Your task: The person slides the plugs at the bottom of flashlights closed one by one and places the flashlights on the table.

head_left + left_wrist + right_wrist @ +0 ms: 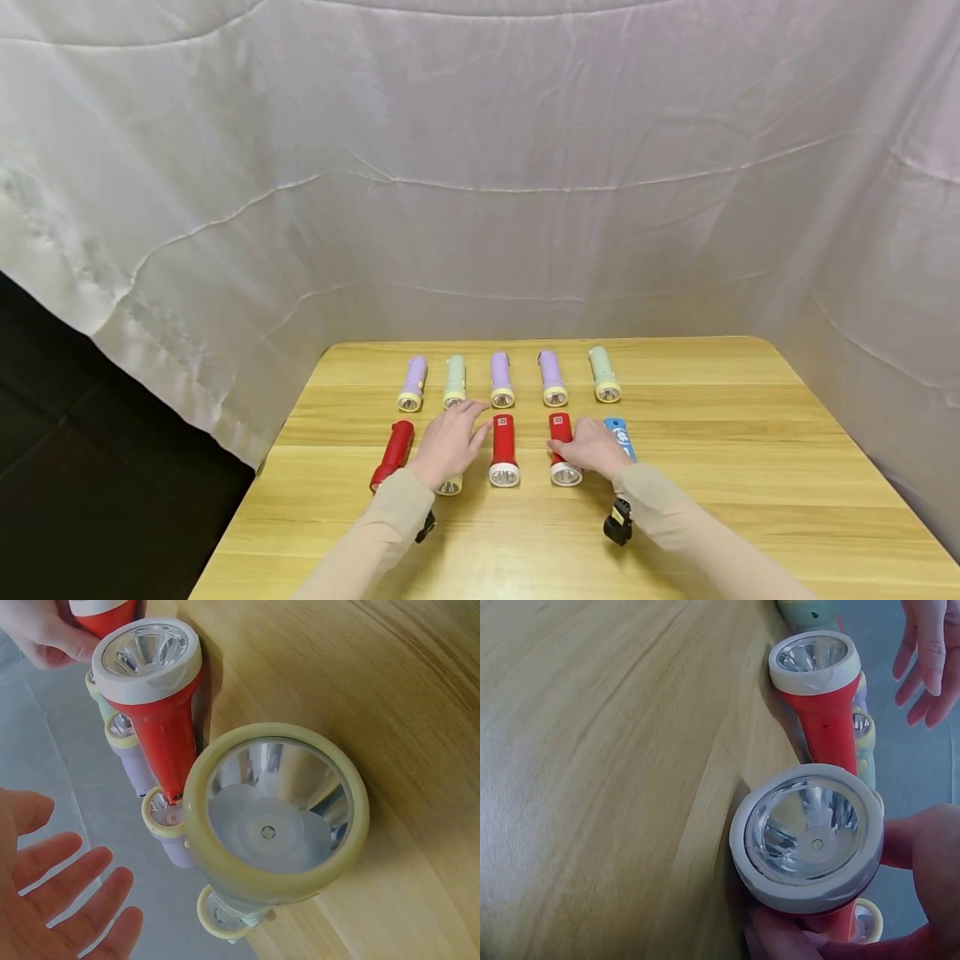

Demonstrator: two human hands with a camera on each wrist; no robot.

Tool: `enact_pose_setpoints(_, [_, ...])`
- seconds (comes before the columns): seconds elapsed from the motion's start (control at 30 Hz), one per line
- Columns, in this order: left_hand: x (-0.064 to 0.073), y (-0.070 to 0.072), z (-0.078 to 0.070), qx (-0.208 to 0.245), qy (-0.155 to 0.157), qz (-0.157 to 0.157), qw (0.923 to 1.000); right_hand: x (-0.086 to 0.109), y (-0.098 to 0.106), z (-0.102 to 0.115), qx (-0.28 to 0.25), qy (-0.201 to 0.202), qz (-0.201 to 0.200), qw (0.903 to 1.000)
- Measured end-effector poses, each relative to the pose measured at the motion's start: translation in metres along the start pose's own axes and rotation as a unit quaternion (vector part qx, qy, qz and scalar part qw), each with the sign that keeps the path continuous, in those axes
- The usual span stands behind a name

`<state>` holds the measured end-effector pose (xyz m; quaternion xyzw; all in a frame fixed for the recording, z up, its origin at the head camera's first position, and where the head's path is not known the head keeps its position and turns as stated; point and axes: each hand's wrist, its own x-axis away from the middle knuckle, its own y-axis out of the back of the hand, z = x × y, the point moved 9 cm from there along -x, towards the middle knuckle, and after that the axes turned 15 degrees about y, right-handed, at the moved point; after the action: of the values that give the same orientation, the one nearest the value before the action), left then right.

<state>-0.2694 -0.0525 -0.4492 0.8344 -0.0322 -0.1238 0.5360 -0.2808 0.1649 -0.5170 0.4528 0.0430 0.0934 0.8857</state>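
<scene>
My right hand (595, 450) grips a red flashlight (560, 428) with a white rim, thumb on one side and fingers on the other. In the right wrist view its lens (810, 832) faces the camera. My left hand (450, 442) is over a flashlight with a yellow rim (450, 487), whose body it mostly hides in the head view. Spread, relaxed fingers (64, 900) with nothing between them show in the left wrist view, beside that flashlight's lens (274, 817). Between the hands lies a second red flashlight (503, 442), white-rimmed too.
An all-red flashlight (397, 446) lies left of my left hand. A blue object (619, 435) is partly covered by my right hand. Behind, a row holds purple flashlights (500, 371) and green ones (602, 367) on the wooden table (750, 467). Grey cloth (525, 233) encloses the table.
</scene>
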Motion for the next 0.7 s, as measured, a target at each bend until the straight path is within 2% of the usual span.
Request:
enact_pose_setpoints(0.43, [0.000,0.003,0.005,0.002,0.010,0.004,0.9999,0.002,0.001,0.004,0.011,0.003,0.017,0.9998])
enact_pose_setpoints(0.7, [-0.004,0.020,0.018,-0.014,0.019,-0.009,0.9997,0.002,0.026,0.013,0.010,0.044,-0.002,0.9990])
